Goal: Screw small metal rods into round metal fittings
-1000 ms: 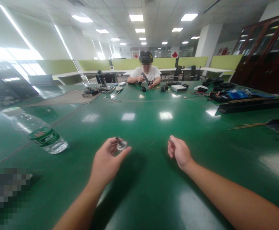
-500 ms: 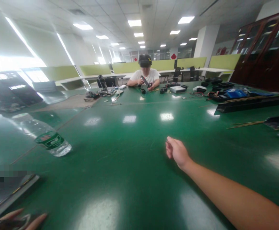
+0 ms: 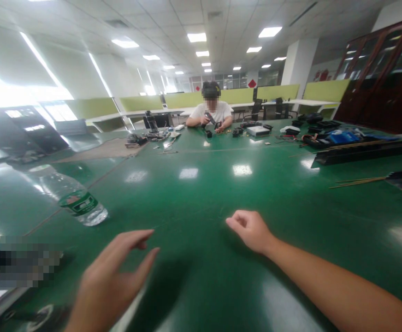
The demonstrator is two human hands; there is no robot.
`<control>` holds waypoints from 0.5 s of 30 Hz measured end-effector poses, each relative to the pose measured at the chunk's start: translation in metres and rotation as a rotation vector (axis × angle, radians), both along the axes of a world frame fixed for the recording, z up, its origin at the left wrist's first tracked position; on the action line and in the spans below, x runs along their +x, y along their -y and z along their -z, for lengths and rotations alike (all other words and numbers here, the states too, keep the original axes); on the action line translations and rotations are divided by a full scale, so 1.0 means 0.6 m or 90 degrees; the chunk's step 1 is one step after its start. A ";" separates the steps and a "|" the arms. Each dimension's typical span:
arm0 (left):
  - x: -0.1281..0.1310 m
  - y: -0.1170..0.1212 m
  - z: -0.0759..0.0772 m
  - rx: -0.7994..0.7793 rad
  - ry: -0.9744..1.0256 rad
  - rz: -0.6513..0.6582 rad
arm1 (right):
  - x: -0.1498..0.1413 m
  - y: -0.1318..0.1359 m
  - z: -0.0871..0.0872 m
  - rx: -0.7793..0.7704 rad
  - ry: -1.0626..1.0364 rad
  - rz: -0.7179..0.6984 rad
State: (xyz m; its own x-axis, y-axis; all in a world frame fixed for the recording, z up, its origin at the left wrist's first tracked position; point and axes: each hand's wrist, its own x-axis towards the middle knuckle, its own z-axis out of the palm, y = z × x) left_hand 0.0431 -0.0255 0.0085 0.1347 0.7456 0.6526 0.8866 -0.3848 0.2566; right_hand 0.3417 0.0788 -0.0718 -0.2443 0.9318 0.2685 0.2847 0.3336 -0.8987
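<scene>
Above the green tabletop (image 3: pixel 187 203), my left hand (image 3: pixel 114 272) is open, with thumb and fingers apart and nothing between them. My right hand (image 3: pixel 251 228) is closed to the right of it, thumb and forefinger pressed together in a pinch over the table. Whatever those fingers hold, if anything, is too small or hidden to make out. A round dark item with a pale rim (image 3: pixel 44 318) lies at the lower left, close to my left wrist and partly cut off by the frame.
A clear water bottle (image 3: pixel 79 200) with a green label stands at the left. A flat dark object, partly blurred out (image 3: pixel 3 295), lies nearer me. Across the table a person (image 3: pixel 210 110) handles a dark device. Thin sticks (image 3: pixel 358 181) and a long black channel (image 3: pixel 363 151) lie to the right.
My left hand has risen from the lower-left corner, away from the round item, toward the middle. My right hand has turned and shifted slightly left and nearer me. The view has tilted slightly.
</scene>
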 end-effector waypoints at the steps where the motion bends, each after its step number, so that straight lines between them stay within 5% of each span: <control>1: 0.028 -0.020 0.007 -0.033 -0.034 0.068 | 0.000 0.005 -0.003 0.019 0.037 -0.008; 5: 0.142 -0.084 0.036 -0.186 -0.101 0.253 | -0.001 0.016 -0.010 0.045 0.100 -0.040; 8: 0.189 -0.102 0.049 -0.191 -0.110 0.316 | -0.003 0.019 -0.011 0.063 0.102 -0.073; 15: 0.163 -0.099 0.048 -0.163 -0.082 0.299 | -0.002 0.023 -0.013 0.021 0.091 -0.131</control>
